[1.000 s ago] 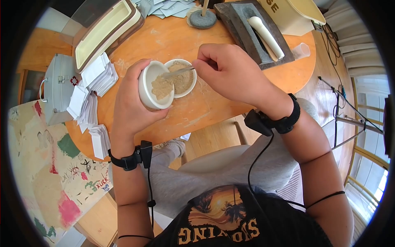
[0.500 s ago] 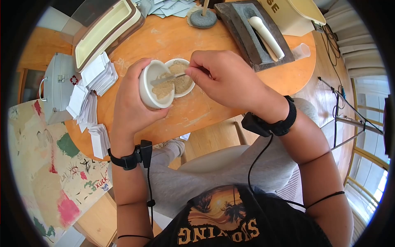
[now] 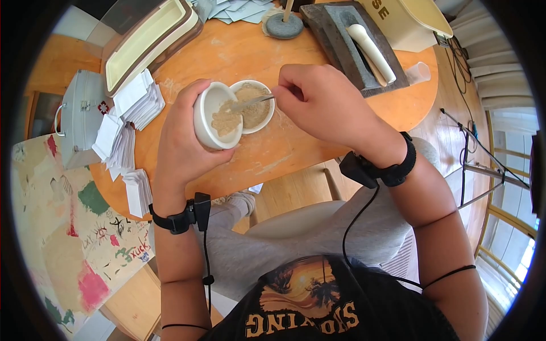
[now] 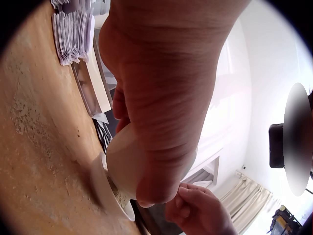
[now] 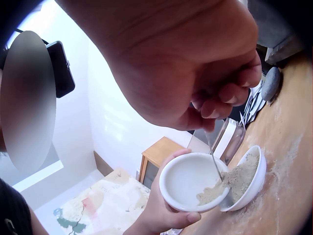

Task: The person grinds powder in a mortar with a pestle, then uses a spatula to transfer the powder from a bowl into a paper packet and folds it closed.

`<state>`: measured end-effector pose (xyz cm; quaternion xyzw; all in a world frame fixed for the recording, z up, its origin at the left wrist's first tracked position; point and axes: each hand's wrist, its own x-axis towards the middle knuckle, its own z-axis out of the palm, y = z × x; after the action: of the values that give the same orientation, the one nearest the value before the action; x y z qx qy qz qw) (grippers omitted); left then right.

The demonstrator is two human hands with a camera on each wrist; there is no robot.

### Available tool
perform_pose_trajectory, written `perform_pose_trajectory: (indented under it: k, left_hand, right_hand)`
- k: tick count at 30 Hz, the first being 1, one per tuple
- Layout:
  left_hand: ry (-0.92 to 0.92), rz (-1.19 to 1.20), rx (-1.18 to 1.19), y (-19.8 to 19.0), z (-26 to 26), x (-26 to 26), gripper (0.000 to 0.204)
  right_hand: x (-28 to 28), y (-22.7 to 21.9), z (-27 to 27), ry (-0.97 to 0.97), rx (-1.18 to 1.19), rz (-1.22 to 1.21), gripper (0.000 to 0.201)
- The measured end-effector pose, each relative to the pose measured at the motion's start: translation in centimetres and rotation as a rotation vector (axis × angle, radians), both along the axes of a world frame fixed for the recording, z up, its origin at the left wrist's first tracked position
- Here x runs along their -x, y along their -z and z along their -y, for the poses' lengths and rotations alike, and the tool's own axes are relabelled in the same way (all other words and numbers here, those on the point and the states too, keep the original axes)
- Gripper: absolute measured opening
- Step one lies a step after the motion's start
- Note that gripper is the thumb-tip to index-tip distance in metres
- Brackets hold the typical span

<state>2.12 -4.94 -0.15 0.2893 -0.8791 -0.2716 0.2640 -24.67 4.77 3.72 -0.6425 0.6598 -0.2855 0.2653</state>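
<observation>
My left hand (image 3: 181, 131) grips a thick-rimmed white mortar (image 3: 209, 105) and holds it tipped toward a white bowl (image 5: 259, 183) on the table. Beige powder (image 3: 226, 120) lies along the mortar's lower wall up to its lip. More of this powder fills the bowl, whose near side is overlapped by the mortar in the head view. My right hand (image 3: 324, 102) pinches a thin metal spatula (image 3: 253, 101) between thumb and curled fingers. The spatula's blade reaches over the mortar's lip into the powder.
Folded white paper packets (image 3: 136, 102) stand in stacks at the left, beside a grey metal case (image 3: 85, 122). A lidded long cream tray (image 3: 148, 42) is behind them. At the back right are a stone trough (image 3: 344, 17) with a white pestle (image 3: 372, 54) and a cream bin (image 3: 406, 25).
The spatula first went deeper into the mortar, then drew back right toward the lip with the right hand. The left hand keeps the mortar tipped in nearly the same place.
</observation>
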Motion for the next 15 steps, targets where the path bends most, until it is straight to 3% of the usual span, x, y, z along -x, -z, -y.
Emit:
perform_pose_trajectory:
  k: [5,9,12,15]
  left_hand:
    - [0.012,-0.001,0.005,0.0,0.1,0.1,0.102]
    - [0.007,-0.008,-0.002,-0.1,0.0,0.1,0.102]
    - [0.005,-0.008,0.001,0.0,0.1,0.0,0.103]
    - [0.003,-0.001,0.009,0.1,0.1,0.1,0.103]
  right_hand:
    - [-0.6,0.7,0.0,-0.079,0.092,0.188,0.025]
    - [-0.1,0.0,0.0,-0.024,0.033,0.065,0.026]
    - [0.1,-0.2,0.1,-0.020,0.005,0.102,0.026]
    - [-0.3,0.3,-0.2,-0.137,0.046,0.226,0.026]
